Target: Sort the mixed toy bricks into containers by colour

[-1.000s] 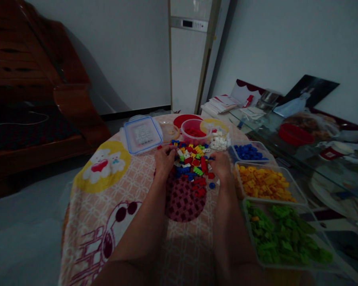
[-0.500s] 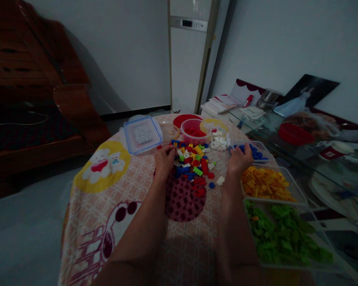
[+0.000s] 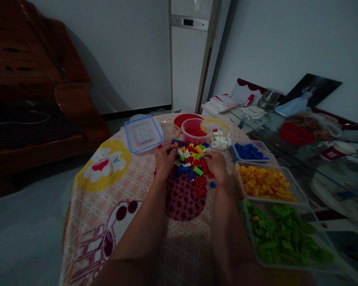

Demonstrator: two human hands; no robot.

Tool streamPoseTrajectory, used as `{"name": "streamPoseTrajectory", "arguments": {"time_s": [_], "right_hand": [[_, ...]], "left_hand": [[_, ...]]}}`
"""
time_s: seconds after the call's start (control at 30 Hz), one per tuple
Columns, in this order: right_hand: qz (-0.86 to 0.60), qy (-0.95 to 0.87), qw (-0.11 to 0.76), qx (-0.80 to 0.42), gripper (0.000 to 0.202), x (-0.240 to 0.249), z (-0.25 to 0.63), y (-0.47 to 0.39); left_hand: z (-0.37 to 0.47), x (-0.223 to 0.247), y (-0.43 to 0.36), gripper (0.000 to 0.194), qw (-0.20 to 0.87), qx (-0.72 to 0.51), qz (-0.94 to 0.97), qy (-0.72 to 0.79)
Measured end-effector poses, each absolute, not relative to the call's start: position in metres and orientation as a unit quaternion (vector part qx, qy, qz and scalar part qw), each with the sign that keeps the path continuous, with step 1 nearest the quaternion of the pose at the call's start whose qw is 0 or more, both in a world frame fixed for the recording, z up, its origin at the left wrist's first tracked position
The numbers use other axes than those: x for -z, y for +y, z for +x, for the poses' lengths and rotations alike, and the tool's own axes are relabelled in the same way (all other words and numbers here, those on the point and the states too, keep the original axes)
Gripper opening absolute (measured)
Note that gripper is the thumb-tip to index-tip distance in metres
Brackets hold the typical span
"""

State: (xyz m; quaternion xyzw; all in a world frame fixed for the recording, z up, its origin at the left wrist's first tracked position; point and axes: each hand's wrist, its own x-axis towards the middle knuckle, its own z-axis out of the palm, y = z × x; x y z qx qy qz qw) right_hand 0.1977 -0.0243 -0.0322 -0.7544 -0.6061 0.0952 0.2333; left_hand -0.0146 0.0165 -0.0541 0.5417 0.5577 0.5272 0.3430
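A mixed pile of toy building bricks [image 3: 193,155], red, yellow, blue, green and white, lies on the patterned tablecloth. At its left edge is my left hand [image 3: 164,158], its fingers bent and drawn together; what they hold, if anything, is too small to make out. My right hand [image 3: 217,166] reaches in from the opposite side, fingers apart over the edge of the pile near a red brick [image 3: 204,166]. No brick shows in it. Several red bricks [image 3: 200,186] and a round blue piece [image 3: 212,184] lie closer to me.
Clear boxes on the right hold blue bricks [image 3: 249,151], yellow bricks [image 3: 264,182] and green bricks [image 3: 286,234]. Behind the pile are a pink tub [image 3: 197,139] of red bricks, white bricks [image 3: 220,140] and a blue-rimmed lid [image 3: 143,134]. A cluttered glass table [image 3: 265,131] adjoins.
My right hand has moved left from the box of blue bricks to the right edge of the pile. My left hand has stayed at the pile's left edge.
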Motion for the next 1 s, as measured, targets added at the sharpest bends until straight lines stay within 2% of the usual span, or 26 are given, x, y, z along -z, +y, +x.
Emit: {"name": "streamPoseTrajectory", "arguments": {"time_s": [0.1, 0.27, 0.4, 0.73, 0.9, 1.0], "right_hand": [[-0.739, -0.623, 0.228, -0.12, 0.021, 0.033, 0.2, -0.024], [-0.74, -0.585, 0.285, -0.17, 0.017, 0.033, 0.206, -0.023], [-0.735, -0.534, 0.367, -0.199, 0.018, 0.029, 0.207, -0.022], [-0.694, -0.382, 0.566, -0.229, 0.039, 0.037, 0.215, -0.014], [-0.669, -0.284, 0.673, -0.141, 0.059, 0.04, 0.226, -0.011], [-0.672, -0.284, 0.679, -0.075, 0.068, 0.041, 0.242, -0.015]], "left_hand": [[-0.014, 0.054, 0.017, 0.027, 0.345, -0.526, 0.542, 0.558], [-0.014, 0.053, 0.017, 0.026, 0.344, -0.525, 0.543, 0.558], [-0.014, 0.055, 0.017, 0.027, 0.348, -0.529, 0.541, 0.554], [-0.014, 0.053, 0.016, 0.026, 0.346, -0.531, 0.542, 0.552], [-0.014, 0.054, 0.016, 0.026, 0.354, -0.532, 0.536, 0.552], [-0.014, 0.054, 0.017, 0.027, 0.354, -0.532, 0.534, 0.553]]}}
